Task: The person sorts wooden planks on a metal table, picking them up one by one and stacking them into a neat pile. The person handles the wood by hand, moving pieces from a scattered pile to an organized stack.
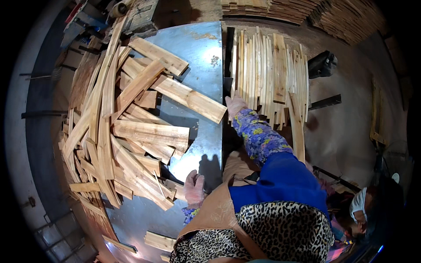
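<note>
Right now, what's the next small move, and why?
Probably bring the left hand to the wooden plank reaching the right edge of the metal tabletop: that hand looks empty, while the right hand is at the stacked slats.

Free strip of metal tabletop [206,142], one long board [190,97] across it

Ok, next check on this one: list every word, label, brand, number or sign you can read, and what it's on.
None can be read in this view.
Brown apron: a faint design on the front, too blurred to tell whether it includes lettering.
Loose wooden boards: no legible marks.
Upright row of boards: no legible marks.
Metal table: only stains and glare.
</note>
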{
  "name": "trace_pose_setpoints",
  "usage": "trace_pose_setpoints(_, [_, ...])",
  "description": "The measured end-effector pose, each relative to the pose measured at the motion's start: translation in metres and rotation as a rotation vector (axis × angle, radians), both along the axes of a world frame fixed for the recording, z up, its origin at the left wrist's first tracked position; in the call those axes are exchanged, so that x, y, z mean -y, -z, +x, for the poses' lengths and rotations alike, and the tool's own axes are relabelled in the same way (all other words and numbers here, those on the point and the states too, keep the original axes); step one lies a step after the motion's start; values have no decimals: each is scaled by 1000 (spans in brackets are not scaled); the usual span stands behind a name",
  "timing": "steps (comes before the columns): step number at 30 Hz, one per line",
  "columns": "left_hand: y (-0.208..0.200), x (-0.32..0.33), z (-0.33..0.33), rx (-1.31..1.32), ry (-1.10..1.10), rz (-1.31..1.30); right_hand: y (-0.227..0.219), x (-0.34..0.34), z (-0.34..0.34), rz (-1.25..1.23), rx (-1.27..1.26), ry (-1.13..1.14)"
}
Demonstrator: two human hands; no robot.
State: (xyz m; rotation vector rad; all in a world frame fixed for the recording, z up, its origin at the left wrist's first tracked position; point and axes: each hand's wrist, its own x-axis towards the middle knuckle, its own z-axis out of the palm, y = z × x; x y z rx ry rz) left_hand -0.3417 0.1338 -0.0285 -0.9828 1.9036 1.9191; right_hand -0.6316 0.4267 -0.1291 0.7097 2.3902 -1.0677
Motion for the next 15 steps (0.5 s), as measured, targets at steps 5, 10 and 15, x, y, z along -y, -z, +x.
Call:
trace_pose_setpoints(5, [-5,-1,1,26,-32,-52,-16,-14,-19,62,35,-62])
trace_pose_setpoints(10, [-28,3,2,104,62,-257,-30,-13,-17,349,-59,-731])
trace_pose_setpoints(15, [-46,16,-7,-37,185,-363,-77,13,4,211,611,-1019])
